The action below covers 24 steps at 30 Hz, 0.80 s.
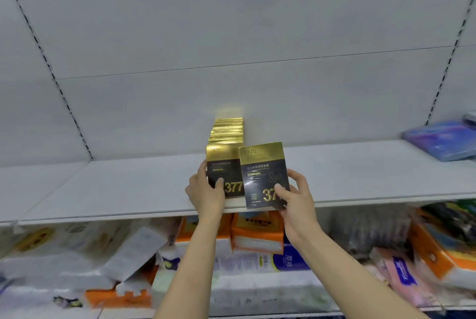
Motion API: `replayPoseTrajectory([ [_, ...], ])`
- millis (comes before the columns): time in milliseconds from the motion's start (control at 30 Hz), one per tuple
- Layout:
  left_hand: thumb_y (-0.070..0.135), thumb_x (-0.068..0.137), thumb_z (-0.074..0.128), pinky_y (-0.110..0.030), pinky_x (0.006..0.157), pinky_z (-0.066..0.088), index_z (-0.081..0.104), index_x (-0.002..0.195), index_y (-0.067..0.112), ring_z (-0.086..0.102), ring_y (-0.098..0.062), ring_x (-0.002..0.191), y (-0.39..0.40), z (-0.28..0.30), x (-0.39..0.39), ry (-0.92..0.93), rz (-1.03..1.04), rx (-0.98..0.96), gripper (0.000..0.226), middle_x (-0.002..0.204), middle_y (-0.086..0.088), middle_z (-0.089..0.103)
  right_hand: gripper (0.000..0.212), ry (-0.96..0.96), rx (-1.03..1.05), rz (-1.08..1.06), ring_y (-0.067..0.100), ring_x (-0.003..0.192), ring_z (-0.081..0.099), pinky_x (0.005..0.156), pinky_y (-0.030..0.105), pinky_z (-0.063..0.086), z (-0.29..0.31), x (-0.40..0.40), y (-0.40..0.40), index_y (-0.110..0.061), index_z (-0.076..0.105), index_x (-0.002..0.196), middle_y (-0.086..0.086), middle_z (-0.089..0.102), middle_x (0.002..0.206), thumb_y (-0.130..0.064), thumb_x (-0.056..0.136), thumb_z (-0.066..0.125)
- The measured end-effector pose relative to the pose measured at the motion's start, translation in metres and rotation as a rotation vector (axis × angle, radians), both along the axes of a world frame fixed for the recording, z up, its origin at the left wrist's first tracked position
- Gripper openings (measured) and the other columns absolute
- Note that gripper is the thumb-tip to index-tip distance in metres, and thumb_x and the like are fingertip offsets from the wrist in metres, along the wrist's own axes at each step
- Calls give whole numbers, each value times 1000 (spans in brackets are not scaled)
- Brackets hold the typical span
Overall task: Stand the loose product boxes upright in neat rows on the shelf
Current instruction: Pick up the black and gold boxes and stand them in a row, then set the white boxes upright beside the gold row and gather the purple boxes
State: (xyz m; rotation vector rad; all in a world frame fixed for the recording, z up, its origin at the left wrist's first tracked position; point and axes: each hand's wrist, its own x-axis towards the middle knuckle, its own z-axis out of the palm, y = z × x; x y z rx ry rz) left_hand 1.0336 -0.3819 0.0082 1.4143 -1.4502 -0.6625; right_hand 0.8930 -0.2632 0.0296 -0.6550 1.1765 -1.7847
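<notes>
Head view: white shelf (128,189) carries one front-to-back row of gold-topped boxes (228,130), upright, faces toward camera. Blue flat pack (440,140) lies far right on the same shelf; tissue packs (255,235) crowd the shelf below. Left hand (206,189) grips the front row box (226,171), thumb on its face. Right hand (296,197) pinches a loose box (265,174) just right of the row, long axis near vertical, tilted slightly left, at the shelf's front edge.
</notes>
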Motion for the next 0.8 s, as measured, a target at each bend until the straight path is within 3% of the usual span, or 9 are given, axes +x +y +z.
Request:
replayPoseTrajectory([
  [100, 19, 94, 64, -40, 106, 39, 50, 138, 24, 41, -29, 130, 5, -3, 3, 32, 67, 51, 46, 141, -9, 44, 35, -15, 11, -25, 28, 106, 62, 97, 47, 49, 0, 23, -24, -30, 53, 117, 9, 67, 113, -3, 95, 54],
  [200, 29, 103, 48, -27, 103, 37, 38, 148, 23, 40, -11, 132, 12, 0, 13, 231, -104, 40, 46, 145, 4, 41, 34, -16, 19, -46, 23, 102, 64, 84, 35, 54, -1, 41, -48, -28, 52, 118, 7, 66, 110, -3, 95, 55],
  [267, 34, 103, 48, -14, 95, 37, 36, 144, 39, 43, 6, 122, 19, 5, 19, 265, -337, 3, 43, 141, 19, 45, 29, 184, 86, -134, 20, 105, 61, 80, 29, 55, -9, 46, -62, -29, 52, 116, 2, 62, 112, -10, 95, 59],
  [300, 32, 101, 52, -10, 91, 40, 38, 137, 47, 47, 11, 118, 20, 5, 23, 177, -418, -20, 42, 135, 25, 49, 30, 339, 145, -192, 20, 110, 59, 82, 29, 54, -12, 48, -66, -29, 51, 117, 0, 60, 115, -13, 94, 61],
  [433, 13, 98, 54, -9, 84, 45, 28, 139, 50, 55, 7, 112, 12, 2, 34, -80, -475, -46, 61, 126, 24, 56, 41, 686, 184, -141, 15, 109, 58, 86, 26, 51, -21, 54, -72, -26, 43, 136, -4, 60, 120, -13, 98, 50],
  [533, 7, 99, 50, -3, 66, 44, 25, 140, 42, 58, 8, 92, 6, 4, 35, -149, -421, -14, 59, 116, 17, 58, 36, 798, 190, -44, 14, 107, 60, 83, 22, 50, -20, 58, -80, -27, 42, 134, -3, 62, 119, -13, 100, 45],
  [600, 9, 100, 50, -3, 62, 43, 25, 144, 34, 56, 3, 91, 3, 4, 35, -179, -391, 10, 56, 117, 16, 54, 36, 820, 220, -12, 14, 111, 58, 82, 20, 48, -19, 57, -86, -28, 39, 135, -2, 60, 125, -15, 101, 44],
  [700, 13, 100, 51, -6, 70, 40, 27, 146, 32, 54, -2, 103, 0, 4, 36, -216, -397, 18, 55, 120, 17, 52, 37, 868, 207, 58, 12, 110, 56, 83, 19, 44, -17, 49, -85, -28, 38, 137, -2, 58, 128, -16, 102, 42],
  [800, 21, 99, 56, -20, 88, 44, 34, 143, 30, 54, -12, 122, 0, 2, 41, -246, -373, 10, 50, 128, 15, 53, 45, 1005, 220, 65, 14, 123, 51, 95, 25, 42, -16, 37, -72, -22, 34, 145, -3, 50, 141, -25, 102, 45],
])
